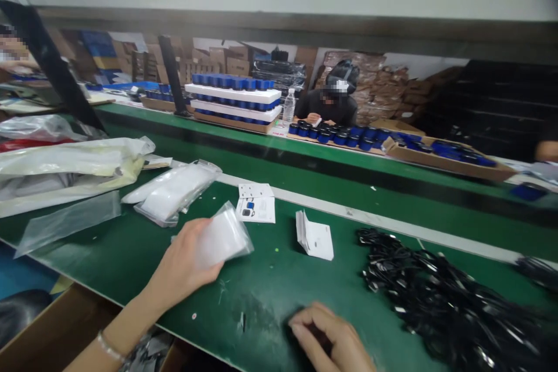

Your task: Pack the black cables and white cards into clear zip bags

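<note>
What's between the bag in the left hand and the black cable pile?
A small stack of white cards, on the green table between bag and cables, seen in the head view.

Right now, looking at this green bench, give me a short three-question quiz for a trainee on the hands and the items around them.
1. True or false: the left hand grips a clear plastic bag.
2. The pile of black cables lies: A) to the right of the right hand; B) to the left of the left hand; C) on the far belt.
3. Which lies nearer the left hand, the printed leaflet or the stack of white cards?
Key: 1 true; 2 A; 3 the printed leaflet.
</note>
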`<state>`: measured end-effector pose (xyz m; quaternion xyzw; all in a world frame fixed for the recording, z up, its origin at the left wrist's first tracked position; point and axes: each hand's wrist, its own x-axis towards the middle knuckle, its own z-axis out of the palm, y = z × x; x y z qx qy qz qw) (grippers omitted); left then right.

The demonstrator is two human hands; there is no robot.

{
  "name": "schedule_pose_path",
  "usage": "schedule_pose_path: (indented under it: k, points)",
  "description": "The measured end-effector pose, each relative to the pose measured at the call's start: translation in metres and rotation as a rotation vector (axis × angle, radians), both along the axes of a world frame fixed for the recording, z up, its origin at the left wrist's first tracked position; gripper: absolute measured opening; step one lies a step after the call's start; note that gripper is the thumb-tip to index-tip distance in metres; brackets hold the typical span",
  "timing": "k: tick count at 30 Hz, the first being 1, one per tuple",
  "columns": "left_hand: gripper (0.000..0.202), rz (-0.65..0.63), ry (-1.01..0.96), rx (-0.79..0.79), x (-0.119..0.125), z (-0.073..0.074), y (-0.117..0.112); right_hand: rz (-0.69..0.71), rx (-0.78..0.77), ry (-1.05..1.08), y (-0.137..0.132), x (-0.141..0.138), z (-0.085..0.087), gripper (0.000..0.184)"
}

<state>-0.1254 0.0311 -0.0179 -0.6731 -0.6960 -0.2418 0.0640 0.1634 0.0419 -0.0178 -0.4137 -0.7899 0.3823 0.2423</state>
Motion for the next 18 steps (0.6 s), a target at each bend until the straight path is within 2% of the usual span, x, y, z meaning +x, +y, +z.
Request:
schedule_pose_path:
  k: [3, 6, 9, 13, 18]
  points:
    - [0.053, -0.188, -0.014, 0.088, 0.016, -0.012, -0.019, -0.081, 0.028, 0.188, 0.002, -0.012, 0.024, 0.019]
    - [0.055, -0.383, -0.035, 0.148, 0.03, -0.022, -0.029, -0.124, 0.067, 0.296, 0.002, -0.021, 0.036, 0.018]
    - [0.06, -0.484, -0.056, 0.146, 0.039, -0.026, -0.029, -0.135, 0.065, 0.287, 0.001, -0.022, 0.038, 0.02]
    - [0.058, -0.574, -0.032, 0.187, 0.048, -0.022, -0.025, -0.153, -0.014, 0.193, -0.002, -0.017, 0.036, 0.018]
    - [0.055, -0.686, 0.04, 0.206, 0.062, -0.017, -0.023, -0.053, -0.119, 0.05, -0.002, -0.017, 0.035, 0.005]
